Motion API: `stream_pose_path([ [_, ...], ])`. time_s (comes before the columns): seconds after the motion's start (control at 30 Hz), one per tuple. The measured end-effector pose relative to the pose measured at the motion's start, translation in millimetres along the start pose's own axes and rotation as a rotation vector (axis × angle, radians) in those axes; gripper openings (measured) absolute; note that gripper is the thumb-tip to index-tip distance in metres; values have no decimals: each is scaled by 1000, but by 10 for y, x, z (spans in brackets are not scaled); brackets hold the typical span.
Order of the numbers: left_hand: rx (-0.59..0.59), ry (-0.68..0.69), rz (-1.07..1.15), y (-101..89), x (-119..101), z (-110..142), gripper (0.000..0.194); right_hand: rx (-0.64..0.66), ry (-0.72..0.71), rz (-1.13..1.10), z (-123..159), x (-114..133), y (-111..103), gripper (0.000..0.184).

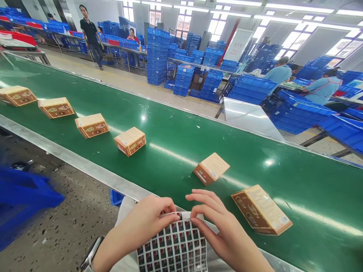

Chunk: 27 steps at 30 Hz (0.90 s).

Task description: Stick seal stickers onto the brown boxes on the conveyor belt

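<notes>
A sheet of small dark-and-red stickers in a white grid (172, 247) lies low in front of my body. My left hand (151, 217) is closed on its top edge, with the thumb on the front. At the top right corner of the sheet, my right hand (218, 223) has its thumb and index finger pinched together, the other fingers stretched out. Whether a single loose sticker is between those fingertips is too small to tell. Beyond my hands, a brown-and-cream box (212, 168) rests on the green conveyor belt (170, 170), and a larger-looking box (262, 209) lies to the right.
Several similar boxes (130, 141) stand in a row leftward along the belt. A metal rail (70, 153) edges its near side. A blue crate (25, 204) is at lower left. Across the aisle are stacked blue crates (157, 56), a walking person (92, 36) and seated workers (323, 88).
</notes>
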<state>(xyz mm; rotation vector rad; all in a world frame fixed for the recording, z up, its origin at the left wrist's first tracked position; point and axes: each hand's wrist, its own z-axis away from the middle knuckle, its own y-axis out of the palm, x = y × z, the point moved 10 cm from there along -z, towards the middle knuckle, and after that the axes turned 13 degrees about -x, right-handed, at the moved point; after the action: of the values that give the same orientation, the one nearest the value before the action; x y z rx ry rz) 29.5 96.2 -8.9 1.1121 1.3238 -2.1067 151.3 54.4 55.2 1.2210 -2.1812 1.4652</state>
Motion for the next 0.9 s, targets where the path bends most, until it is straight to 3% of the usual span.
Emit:
stream_pose_path([
  [0.1, 4, -1, -35, -10, 2, 10, 19, -96, 142, -111, -7, -234, -191, 17],
  [0.2, 46, 30, -78, 43, -15, 31, 19, -501, 371, -65, 19, -800, -642, 20],
  [0.23, 59, 46, -90, 66, -22, 38, 18, -649, 456, 0, 70, -1008, -789, 37],
  [0.3, 72, 79, -115, 111, -27, 54, 15, -727, 612, 113, 108, -1384, -864, 79],
  [0.4, 94, 140, -122, 182, -41, 90, 8, -622, 683, 124, 13, -1704, -745, 109],
  [0.5, 135, 272, -8, 236, -174, 157, 5, -452, 612, -8, -103, -1686, -557, 103],
  [0.67, 128, 490, 44, 271, -426, 181, 10, -151, 510, -183, -92, -1354, -267, 85],
  [0.73, 108, 570, -8, 337, -486, 139, 10, -199, 484, -263, -63, -1244, -276, 65],
  [0.8, 96, 642, -62, 437, -516, 88, 9, -394, 534, -355, 10, -1242, -377, 42],
  [0.9, 77, 708, -116, 574, -522, 22, 10, -692, 759, -494, 267, -1374, -426, 39],
])
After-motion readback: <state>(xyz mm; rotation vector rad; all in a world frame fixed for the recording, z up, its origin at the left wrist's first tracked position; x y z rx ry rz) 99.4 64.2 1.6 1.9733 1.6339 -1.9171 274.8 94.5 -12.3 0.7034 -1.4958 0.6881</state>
